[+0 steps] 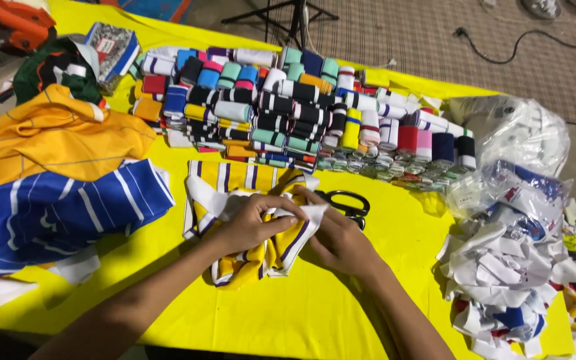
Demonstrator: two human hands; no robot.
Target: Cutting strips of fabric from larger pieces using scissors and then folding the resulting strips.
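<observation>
Centre frame, on yellow table cover: left hand and right hand, both pinching white trim of yellow-purple-white striped fabric piece; black scissors just beside; rolled ribbing stacks above.

hands: bare | forearms: bare, unsleeved | rings, watch: seemingly none, view dim

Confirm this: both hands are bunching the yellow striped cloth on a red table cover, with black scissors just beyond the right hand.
Not quite. The table cover is yellow, not red, as the head view shows. The left hand and right hand do bunch the yellow striped cloth, black scissors just beyond.
</observation>
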